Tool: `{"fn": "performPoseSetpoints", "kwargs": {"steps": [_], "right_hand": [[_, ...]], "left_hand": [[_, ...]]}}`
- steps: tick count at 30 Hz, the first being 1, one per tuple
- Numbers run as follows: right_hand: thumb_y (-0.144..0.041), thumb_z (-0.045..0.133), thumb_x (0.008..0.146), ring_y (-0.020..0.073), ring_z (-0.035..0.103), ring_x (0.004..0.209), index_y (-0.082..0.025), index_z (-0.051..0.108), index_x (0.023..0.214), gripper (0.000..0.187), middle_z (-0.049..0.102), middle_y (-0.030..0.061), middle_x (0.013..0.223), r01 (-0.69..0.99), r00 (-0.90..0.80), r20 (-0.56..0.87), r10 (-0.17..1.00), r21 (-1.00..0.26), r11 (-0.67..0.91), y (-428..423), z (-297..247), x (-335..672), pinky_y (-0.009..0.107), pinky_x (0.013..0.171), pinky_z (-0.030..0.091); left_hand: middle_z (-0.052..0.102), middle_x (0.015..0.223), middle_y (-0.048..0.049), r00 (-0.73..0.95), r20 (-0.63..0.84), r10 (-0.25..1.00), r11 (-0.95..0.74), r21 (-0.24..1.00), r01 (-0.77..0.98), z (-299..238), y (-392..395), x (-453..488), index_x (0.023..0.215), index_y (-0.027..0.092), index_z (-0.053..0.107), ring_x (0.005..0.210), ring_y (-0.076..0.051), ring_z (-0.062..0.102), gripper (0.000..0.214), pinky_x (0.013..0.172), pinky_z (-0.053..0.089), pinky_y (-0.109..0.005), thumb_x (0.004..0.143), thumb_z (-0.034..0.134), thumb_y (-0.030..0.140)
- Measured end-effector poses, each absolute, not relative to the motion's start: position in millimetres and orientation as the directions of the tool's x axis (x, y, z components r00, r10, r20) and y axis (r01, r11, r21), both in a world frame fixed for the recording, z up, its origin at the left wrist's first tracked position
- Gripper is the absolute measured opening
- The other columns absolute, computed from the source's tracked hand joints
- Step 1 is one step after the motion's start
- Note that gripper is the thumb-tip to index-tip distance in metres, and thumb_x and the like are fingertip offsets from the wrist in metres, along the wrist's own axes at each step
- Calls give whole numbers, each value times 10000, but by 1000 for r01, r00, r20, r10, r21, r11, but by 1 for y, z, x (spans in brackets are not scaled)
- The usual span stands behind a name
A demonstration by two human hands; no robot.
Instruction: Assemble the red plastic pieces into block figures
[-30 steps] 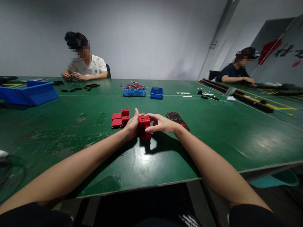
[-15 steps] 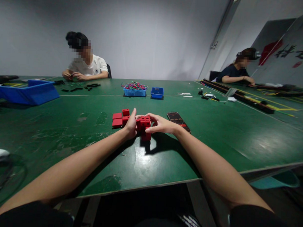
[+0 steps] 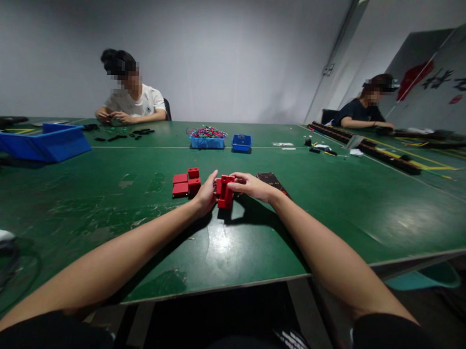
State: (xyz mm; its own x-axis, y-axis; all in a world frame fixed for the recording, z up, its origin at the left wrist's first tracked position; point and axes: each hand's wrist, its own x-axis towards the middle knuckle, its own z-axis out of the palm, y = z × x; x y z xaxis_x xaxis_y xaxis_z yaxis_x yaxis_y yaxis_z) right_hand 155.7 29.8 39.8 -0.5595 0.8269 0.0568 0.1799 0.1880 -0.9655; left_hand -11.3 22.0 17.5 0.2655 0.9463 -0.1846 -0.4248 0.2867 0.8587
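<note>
Between my hands, just over the green table (image 3: 261, 241), is a red piece (image 3: 226, 195) made of block-like parts with holes in its top. My left hand (image 3: 206, 196) grips it from the left, thumb pointing up and fingers partly hidden behind it. From the right, my right hand (image 3: 251, 186) has its thumb and fingers closed on the upper part. To the left of my hands sit several other red blocks (image 3: 181, 189), some flat-topped and some with holes.
A phone (image 3: 270, 181) lies behind my right hand, partly covered. Farther back stand a blue bin of colourful small parts (image 3: 207, 142) and a small blue bin (image 3: 241, 143). At left is a large blue bin (image 3: 50, 145). Two people sit across the table.
The red piece has turned in my hands and now shows a narrower, grooved side. My left hand has shifted slightly to the right. The nearby red blocks stay where they were.
</note>
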Motion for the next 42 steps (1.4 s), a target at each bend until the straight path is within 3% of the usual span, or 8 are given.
{"fn": "performPoseSetpoints", "kwargs": {"steps": [8, 14, 20, 26, 31, 36, 42], "right_hand": [[-430, 722, 759, 140, 603, 821, -147, 637, 1030, 401, 682, 46, 955, 113, -561, 81, 824, -978, 173, 26, 40, 153, 258, 741, 476], [-423, 723, 756, 137, 613, 773, -135, 655, 1033, 405, 693, 49, 905, 93, -560, 62, 826, -986, 137, 28, 37, 151, 259, 706, 489], [-510, 715, 748, 122, 586, 702, -126, 672, 1008, 465, 695, 45, 853, 110, -572, 79, 817, -979, 172, 31, 35, 152, 253, 679, 471], [-667, 576, 791, 107, 559, 605, -136, 658, 744, 540, 646, 31, 679, 74, -461, 8, 887, -996, 48, 39, 28, 152, 230, 627, 457], [-518, 628, 822, 93, 507, 546, -137, 659, 701, 401, 593, 1, 596, 67, -307, -13, 952, -998, 8, 46, 24, 152, 223, 582, 437], [-205, 661, 762, 98, 533, 597, -144, 701, 787, 77, 661, 12, 690, 124, -155, 56, 986, -989, 75, 48, 25, 154, 228, 601, 444], [-92, 602, 741, 85, 536, 578, -160, 634, 862, 142, 619, -11, 689, 90, 21, 76, 997, -993, 74, 49, 27, 154, 217, 571, 454]], "left_hand": [[699, 738, -55, 363, -131, 922, 286, 865, -413, 19, 19, -13, 971, 137, 643, 535, -132, 650, 398, 508, 514, -222, 919, 474, 493], [700, 784, -76, 402, -106, 910, 284, 865, -414, 20, 15, -12, 1018, 118, 613, 622, -150, 680, 415, 624, 573, -260, 919, 483, 499], [696, 793, -45, 292, -58, 955, 166, 917, -362, 19, 11, -8, 1110, 157, 539, 606, -150, 681, 380, 574, 561, -249, 847, 647, 409], [710, 827, -74, 272, -30, 962, 129, 926, -354, 17, 12, -8, 1055, 158, 558, 611, -165, 684, 371, 550, 556, -267, 827, 661, 431], [688, 750, -28, 204, -47, 978, 117, 931, -347, 15, 12, -7, 940, 168, 572, 560, -135, 653, 290, 515, 512, -229, 794, 702, 382], [650, 683, 6, 129, -69, 989, 109, 938, -330, 12, 12, -6, 901, 172, 558, 549, -121, 623, 288, 507, 472, -208, 759, 739, 345], [649, 728, 2, 35, -59, 998, 68, 923, -378, 10, 15, -5, 939, 177, 517, 582, -125, 629, 259, 560, 500, -235, 806, 694, 310]]}}
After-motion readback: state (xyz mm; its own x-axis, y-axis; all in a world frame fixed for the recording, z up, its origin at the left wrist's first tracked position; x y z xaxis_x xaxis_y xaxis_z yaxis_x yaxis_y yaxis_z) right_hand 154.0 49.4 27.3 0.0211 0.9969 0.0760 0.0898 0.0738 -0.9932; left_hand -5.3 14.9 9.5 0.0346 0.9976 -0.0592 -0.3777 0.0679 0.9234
